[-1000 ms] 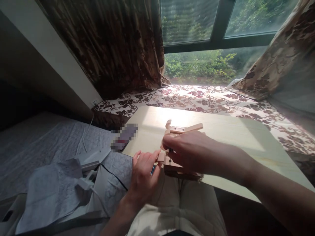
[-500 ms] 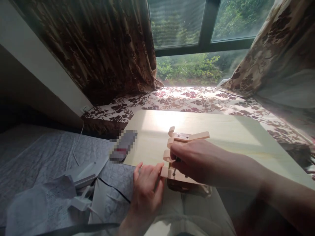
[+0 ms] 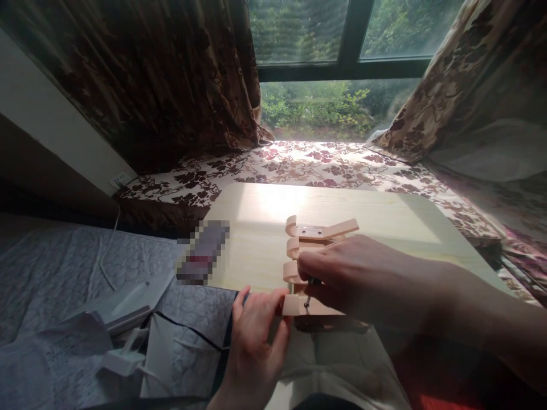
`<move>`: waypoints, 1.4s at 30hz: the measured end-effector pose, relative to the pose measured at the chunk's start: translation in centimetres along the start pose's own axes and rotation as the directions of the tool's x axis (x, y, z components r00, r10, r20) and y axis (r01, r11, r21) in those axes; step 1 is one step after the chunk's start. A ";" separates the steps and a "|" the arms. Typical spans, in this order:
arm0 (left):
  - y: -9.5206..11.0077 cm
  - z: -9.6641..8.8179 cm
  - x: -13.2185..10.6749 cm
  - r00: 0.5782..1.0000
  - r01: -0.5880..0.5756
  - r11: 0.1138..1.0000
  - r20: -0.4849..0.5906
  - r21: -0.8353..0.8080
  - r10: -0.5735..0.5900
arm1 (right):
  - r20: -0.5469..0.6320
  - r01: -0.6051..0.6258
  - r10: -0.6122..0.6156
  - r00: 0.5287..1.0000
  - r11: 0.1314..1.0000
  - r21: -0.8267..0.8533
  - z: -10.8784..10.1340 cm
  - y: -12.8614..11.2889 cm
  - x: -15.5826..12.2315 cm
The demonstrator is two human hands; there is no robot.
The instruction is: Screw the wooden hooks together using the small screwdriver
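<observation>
A light wooden rack with curled hooks [image 3: 292,272] lies at the near edge of the board, its nearest slat toward me. My left hand [image 3: 258,322] pinches the curled end of that slat [image 3: 291,305] between thumb and forefinger. In a closed grip, my right hand [image 3: 337,270] has a screwdriver [image 3: 308,291] with a dark handle, mostly hidden by the fingers. Its thin metal shaft points down at a screw [image 3: 306,306] in the nearest slat. Two dark screws [image 3: 311,232] sit in the farthest slat. My right hand covers much of the middle slats.
The pale wooden board [image 3: 256,228] carries a pixelated dark object [image 3: 205,250] at its left. On the quilted bed [image 3: 51,267] lie crumpled paper [image 3: 64,347], a white plug adapter [image 3: 123,360] and cables. A floral window seat [image 3: 307,162] and curtains are beyond.
The whole view has shifted slightly, with the board and rack appearing a little higher and farther left. Both hands keep their grips, and the screwdriver tip stays at the nearest slat's screw.
</observation>
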State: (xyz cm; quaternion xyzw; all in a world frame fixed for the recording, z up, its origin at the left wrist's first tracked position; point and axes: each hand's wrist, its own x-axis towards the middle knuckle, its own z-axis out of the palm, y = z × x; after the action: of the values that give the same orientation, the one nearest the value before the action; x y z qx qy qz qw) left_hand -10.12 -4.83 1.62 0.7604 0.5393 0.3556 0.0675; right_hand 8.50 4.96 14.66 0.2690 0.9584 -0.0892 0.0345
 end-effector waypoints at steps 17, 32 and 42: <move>-0.2 0.3 -0.1 0.999 0.033 0.999 0.034 -0.017 -0.032 | -0.082 0.051 -0.047 0.996 0.998 0.043 0.6 0.3 -0.4; 0.0 0.3 -0.3 0.998 0.046 0.999 0.042 0.001 -0.046 | -0.049 0.070 -0.068 0.996 0.996 0.046 0.2 0.1 -0.5; 0.2 0.1 -0.2 0.999 0.035 0.999 0.042 -0.002 -0.034 | -0.066 0.064 -0.062 0.996 0.998 0.026 0.5 0.2 -0.6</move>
State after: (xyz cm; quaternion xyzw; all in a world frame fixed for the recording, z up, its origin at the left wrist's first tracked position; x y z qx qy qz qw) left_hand -9.95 -5.06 1.52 0.7582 0.5503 0.3391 0.0859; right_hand 9.14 4.75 14.20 0.2419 0.9656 -0.0949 -0.0031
